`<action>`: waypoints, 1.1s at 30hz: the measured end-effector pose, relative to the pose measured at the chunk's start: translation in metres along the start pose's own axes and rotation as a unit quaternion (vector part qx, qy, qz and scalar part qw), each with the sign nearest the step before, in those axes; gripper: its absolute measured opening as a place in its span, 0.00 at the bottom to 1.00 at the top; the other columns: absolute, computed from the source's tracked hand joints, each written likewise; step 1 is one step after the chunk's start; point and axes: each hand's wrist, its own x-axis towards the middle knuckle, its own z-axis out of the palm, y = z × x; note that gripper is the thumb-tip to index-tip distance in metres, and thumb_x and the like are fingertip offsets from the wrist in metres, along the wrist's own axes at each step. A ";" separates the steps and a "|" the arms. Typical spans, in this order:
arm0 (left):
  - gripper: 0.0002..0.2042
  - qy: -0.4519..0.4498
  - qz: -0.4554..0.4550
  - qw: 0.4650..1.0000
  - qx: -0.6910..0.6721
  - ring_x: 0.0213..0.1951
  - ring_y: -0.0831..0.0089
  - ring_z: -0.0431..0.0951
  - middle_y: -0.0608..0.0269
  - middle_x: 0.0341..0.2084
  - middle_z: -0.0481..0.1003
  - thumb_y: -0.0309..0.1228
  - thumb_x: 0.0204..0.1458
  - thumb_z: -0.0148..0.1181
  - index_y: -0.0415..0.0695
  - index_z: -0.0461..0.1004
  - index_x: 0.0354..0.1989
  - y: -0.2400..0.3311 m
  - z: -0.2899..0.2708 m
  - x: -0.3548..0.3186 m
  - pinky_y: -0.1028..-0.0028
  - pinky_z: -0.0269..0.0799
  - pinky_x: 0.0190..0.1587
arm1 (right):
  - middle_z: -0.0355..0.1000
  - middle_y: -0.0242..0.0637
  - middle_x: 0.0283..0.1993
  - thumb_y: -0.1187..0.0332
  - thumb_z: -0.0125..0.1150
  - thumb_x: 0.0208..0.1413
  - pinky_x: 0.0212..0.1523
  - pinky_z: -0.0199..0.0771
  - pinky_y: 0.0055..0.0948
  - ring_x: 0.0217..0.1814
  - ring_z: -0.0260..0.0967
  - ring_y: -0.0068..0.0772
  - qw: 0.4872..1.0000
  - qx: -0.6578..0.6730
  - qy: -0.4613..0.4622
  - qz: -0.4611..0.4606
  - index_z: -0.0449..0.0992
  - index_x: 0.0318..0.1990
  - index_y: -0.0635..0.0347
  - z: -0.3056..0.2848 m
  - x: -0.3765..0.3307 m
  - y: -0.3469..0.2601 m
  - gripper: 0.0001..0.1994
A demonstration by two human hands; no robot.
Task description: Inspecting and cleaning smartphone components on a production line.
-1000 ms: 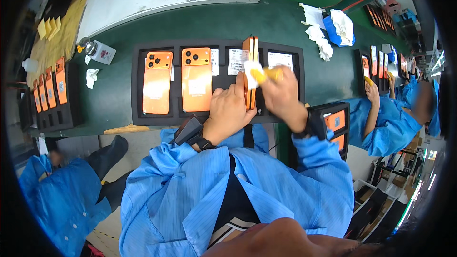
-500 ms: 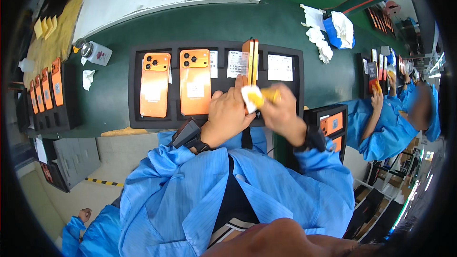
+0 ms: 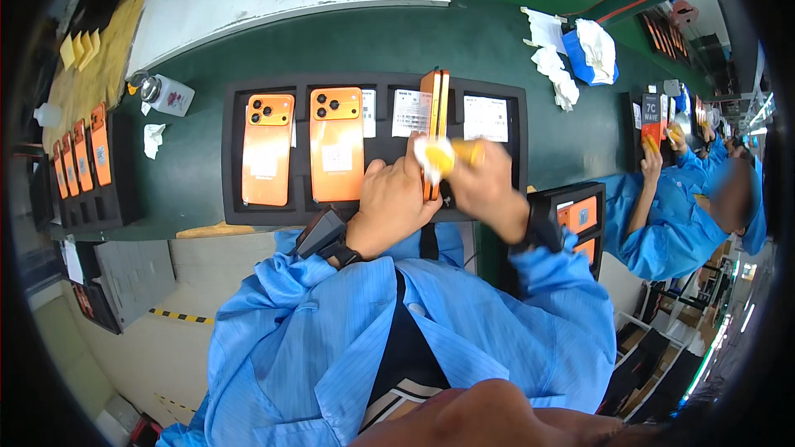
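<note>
Fingers of the left hand clamp an orange phone upright on its edge over the black tray, steadying it so its side faces the right hand, whose fingers pinch a yellow cloth against it. Two more phones lie flat at the tray's left on the green table.

The orange phone held on edge looks like smooth, glossy plastic with a metallic sheen, as do the two phones lying at nine o'clock from it. The tray under them is matt black foam (or soft plastic). The yellow pad looks soft. The belt is matt green rubber; the rags at one o'clock are crumpled white cloth. The sleeves are thin, striped blue fabric.
</note>
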 end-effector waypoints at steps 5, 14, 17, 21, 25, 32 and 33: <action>0.40 0.005 0.059 0.998 -0.012 0.26 0.57 0.77 0.54 0.26 0.77 0.37 0.42 0.67 0.28 0.61 0.63 -0.005 0.002 -0.001 0.63 0.64 0.35 | 0.74 0.31 0.36 0.71 0.65 0.38 0.33 0.74 0.32 0.33 0.71 0.37 0.999 0.018 0.021 -0.032 0.84 0.39 0.48 0.002 -0.018 -0.003 0.16; 0.35 0.000 0.009 1.000 -0.011 0.26 0.57 0.77 0.53 0.27 0.78 0.37 0.44 0.66 0.29 0.64 0.60 -0.003 -0.001 -0.001 0.64 0.65 0.35 | 0.75 0.34 0.36 0.76 0.60 0.45 0.30 0.71 0.36 0.32 0.71 0.39 1.000 -0.024 -0.002 0.004 0.82 0.46 0.53 0.004 0.014 0.012 0.18; 0.39 0.010 0.050 0.999 -0.008 0.27 0.58 0.78 0.52 0.27 0.78 0.37 0.43 0.67 0.28 0.61 0.62 -0.006 0.003 -0.002 0.63 0.65 0.35 | 0.76 0.34 0.37 0.75 0.63 0.41 0.33 0.75 0.33 0.31 0.73 0.38 0.998 0.069 -0.005 0.011 0.83 0.43 0.53 -0.001 -0.030 -0.023 0.18; 0.39 -0.002 0.043 0.998 -0.042 0.28 0.57 0.78 0.53 0.26 0.77 0.37 0.43 0.67 0.28 0.60 0.63 -0.006 0.000 -0.001 0.63 0.64 0.35 | 0.76 0.34 0.37 0.74 0.64 0.41 0.34 0.75 0.32 0.32 0.72 0.38 0.999 0.044 0.024 -0.007 0.84 0.42 0.51 0.005 -0.013 0.000 0.17; 0.38 -0.008 0.018 1.000 -0.020 0.26 0.57 0.77 0.52 0.26 0.78 0.36 0.45 0.65 0.28 0.60 0.63 0.000 -0.004 0.000 0.64 0.65 0.35 | 0.77 0.36 0.39 0.76 0.61 0.45 0.32 0.74 0.34 0.32 0.71 0.38 0.997 -0.063 0.048 0.022 0.83 0.45 0.50 0.008 0.034 0.043 0.18; 0.36 -0.004 0.016 1.000 -0.022 0.25 0.49 0.74 0.47 0.25 0.77 0.38 0.45 0.65 0.30 0.63 0.62 0.009 -0.009 0.002 0.57 0.69 0.33 | 0.74 0.40 0.34 0.76 0.58 0.53 0.34 0.72 0.41 0.36 0.71 0.46 0.951 -0.158 0.136 0.229 0.81 0.43 0.54 -0.031 0.014 0.083 0.11; 0.36 0.017 0.029 0.999 0.002 0.25 0.48 0.74 0.48 0.25 0.77 0.38 0.45 0.65 0.29 0.63 0.61 0.003 -0.004 0.000 0.57 0.70 0.33 | 0.74 0.40 0.34 0.76 0.58 0.54 0.34 0.72 0.42 0.35 0.72 0.47 0.931 -0.180 0.156 0.276 0.81 0.43 0.53 -0.038 0.005 0.081 0.10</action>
